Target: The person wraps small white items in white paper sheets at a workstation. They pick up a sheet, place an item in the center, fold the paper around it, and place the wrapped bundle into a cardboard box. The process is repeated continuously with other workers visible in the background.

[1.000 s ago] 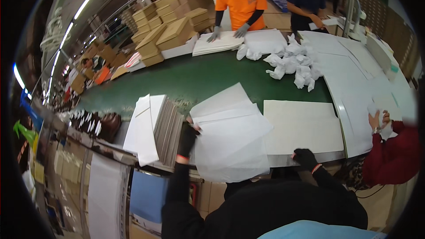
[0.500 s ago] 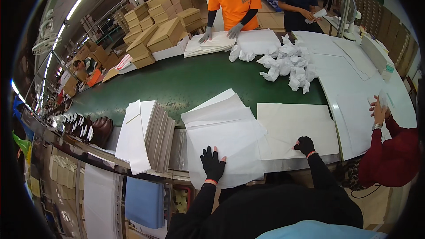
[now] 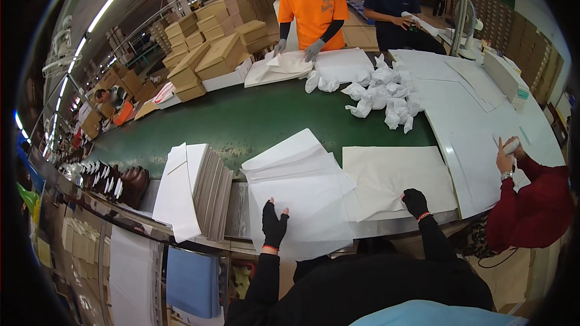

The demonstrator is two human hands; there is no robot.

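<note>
Loose white sheets [image 3: 308,190] are lying fanned at the person's eleven o'clock; the left hand [image 3: 275,224], fingers spread and pinching nothing, is resting on or just above them. At the sheets' three o'clock, cream paper [image 3: 393,166] is puckering where the right hand [image 3: 415,203] is apparently pinching it. Both are probably feeling light, limp, easily creased; corners are likely offering the best hold. At nine o'clock, a stack of flat sheets [image 3: 212,192] is standing; at one, crumpled white bundles [image 3: 386,92] are lying.
</note>
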